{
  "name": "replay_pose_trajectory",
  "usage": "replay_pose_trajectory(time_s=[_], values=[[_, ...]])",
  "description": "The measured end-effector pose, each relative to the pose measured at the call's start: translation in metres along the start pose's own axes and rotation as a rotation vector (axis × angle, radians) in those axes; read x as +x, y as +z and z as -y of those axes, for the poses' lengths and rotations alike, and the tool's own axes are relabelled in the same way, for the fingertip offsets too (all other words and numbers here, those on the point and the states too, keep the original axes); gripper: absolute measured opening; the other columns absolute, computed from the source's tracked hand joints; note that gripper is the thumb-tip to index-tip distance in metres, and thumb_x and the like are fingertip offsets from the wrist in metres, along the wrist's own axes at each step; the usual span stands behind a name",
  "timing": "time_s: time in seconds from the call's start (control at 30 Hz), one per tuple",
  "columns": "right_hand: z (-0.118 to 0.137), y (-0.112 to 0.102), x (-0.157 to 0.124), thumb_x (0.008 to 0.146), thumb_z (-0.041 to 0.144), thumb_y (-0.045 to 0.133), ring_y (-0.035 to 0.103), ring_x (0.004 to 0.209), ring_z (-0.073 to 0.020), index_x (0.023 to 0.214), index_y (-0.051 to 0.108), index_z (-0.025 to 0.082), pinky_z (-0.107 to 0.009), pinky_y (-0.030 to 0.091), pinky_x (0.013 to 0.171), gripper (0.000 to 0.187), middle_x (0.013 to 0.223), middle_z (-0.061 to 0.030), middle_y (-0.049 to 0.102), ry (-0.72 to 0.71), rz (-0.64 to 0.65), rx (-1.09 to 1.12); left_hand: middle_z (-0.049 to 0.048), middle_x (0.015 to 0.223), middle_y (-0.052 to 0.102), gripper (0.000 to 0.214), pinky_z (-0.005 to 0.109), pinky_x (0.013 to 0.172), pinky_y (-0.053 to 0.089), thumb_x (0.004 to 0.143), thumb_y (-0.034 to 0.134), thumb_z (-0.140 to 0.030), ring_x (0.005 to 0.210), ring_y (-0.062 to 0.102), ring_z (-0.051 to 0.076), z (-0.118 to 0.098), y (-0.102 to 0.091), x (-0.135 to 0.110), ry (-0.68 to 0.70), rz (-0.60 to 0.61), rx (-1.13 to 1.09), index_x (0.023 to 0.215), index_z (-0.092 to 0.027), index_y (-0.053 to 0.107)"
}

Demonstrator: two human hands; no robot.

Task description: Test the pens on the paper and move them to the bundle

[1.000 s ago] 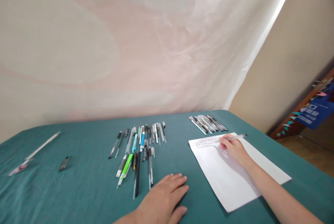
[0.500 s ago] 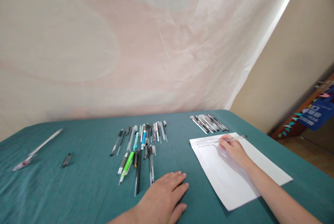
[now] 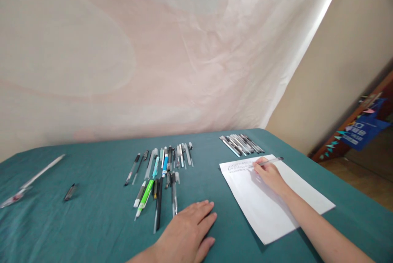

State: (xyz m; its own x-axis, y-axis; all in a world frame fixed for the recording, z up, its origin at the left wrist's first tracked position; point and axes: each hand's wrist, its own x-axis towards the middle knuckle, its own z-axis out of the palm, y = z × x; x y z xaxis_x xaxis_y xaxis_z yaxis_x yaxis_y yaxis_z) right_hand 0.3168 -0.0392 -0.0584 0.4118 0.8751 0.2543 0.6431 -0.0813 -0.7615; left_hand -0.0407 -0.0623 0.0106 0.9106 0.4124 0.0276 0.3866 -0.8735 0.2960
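My right hand (image 3: 268, 174) is closed round a clear-barrelled pen (image 3: 274, 160), its tip end down at the paper and its back end slanting to the right. Under that hand lies a white sheet of paper (image 3: 270, 214), with a few short lines of dark marks near its upper left edge. Palm down on the cloth, my left hand (image 3: 187, 230) rests with fingers stretched out, holding nothing. A clear pen (image 3: 174, 195) with a dark tip lies just beyond its knuckles, close to a long black pen (image 3: 159, 205).
A green highlighter-like pen (image 3: 145, 199) lies among several loose pens and caps left of centre. Several pens sit side by side in a row (image 3: 242, 144) beyond the paper. At far left are a dark cap (image 3: 70, 192) and a white stick in clear wrapping (image 3: 33, 179) on the green tablecloth (image 3: 101, 222).
The whole view has shifted slightly, so everything sits a little further left. My right hand still holds the pen at the writing; my left hand stays flat on the cloth.
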Motion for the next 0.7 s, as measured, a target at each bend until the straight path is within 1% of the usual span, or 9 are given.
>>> replay_pose_trajectory(time_s=[0.13,0.3,0.43,0.6,0.7], values=[[-0.0003,0.0001,-0.0002,0.078,0.036,0.049,0.044,0.044,-0.0096,0.069,0.051,0.02,-0.023,0.033,0.044,0.019,0.05,0.0042,0.049,0.006,0.001,-0.005,0.007,0.138,0.036,0.045,0.039,0.103,0.032,0.087,0.042,-0.034,0.125,0.035,0.023,0.0005,0.0005,-0.0012,0.013,0.0,-0.004,0.13,-0.021,0.04],[-0.001,-0.0007,0.0011,0.077,0.035,0.049,0.045,0.043,-0.0105,0.068,0.051,0.02,-0.023,0.032,0.043,0.018,0.049,0.004,0.05,0.003,0.002,-0.037,0.007,0.137,0.037,0.043,0.038,0.104,0.032,0.087,0.042,-0.033,0.125,0.035,0.022,-0.0016,-0.0017,-0.0014,-0.005,-0.006,-0.009,0.129,-0.021,0.042],[-0.0011,-0.0022,0.0012,0.076,0.032,0.05,0.047,0.045,-0.0109,0.065,0.051,0.02,-0.023,0.032,0.044,0.016,0.05,0.0032,0.052,-0.018,-0.014,-0.053,0.0069,0.136,0.039,0.043,0.038,0.103,0.032,0.087,0.043,-0.034,0.124,0.037,0.022,-0.0029,-0.0024,-0.0009,-0.006,-0.028,-0.024,0.127,-0.022,0.043],[-0.0011,-0.0022,0.0001,0.077,0.033,0.049,0.045,0.044,-0.0107,0.066,0.051,0.02,-0.023,0.032,0.043,0.017,0.049,0.0036,0.05,-0.009,0.004,-0.036,0.0063,0.135,0.041,0.042,0.038,0.103,0.033,0.086,0.043,-0.034,0.123,0.038,0.022,-0.0013,-0.0005,-0.0019,0.001,-0.069,-0.05,0.126,-0.022,0.044],[-0.0019,-0.0017,0.0003,0.076,0.033,0.048,0.045,0.043,-0.0105,0.065,0.051,0.02,-0.023,0.032,0.043,0.017,0.049,0.0035,0.05,-0.007,-0.002,-0.025,0.0064,0.136,0.039,0.043,0.038,0.102,0.034,0.086,0.043,-0.034,0.124,0.037,0.023,0.0006,0.0005,-0.0021,0.024,-0.047,-0.046,0.128,-0.023,0.042]])
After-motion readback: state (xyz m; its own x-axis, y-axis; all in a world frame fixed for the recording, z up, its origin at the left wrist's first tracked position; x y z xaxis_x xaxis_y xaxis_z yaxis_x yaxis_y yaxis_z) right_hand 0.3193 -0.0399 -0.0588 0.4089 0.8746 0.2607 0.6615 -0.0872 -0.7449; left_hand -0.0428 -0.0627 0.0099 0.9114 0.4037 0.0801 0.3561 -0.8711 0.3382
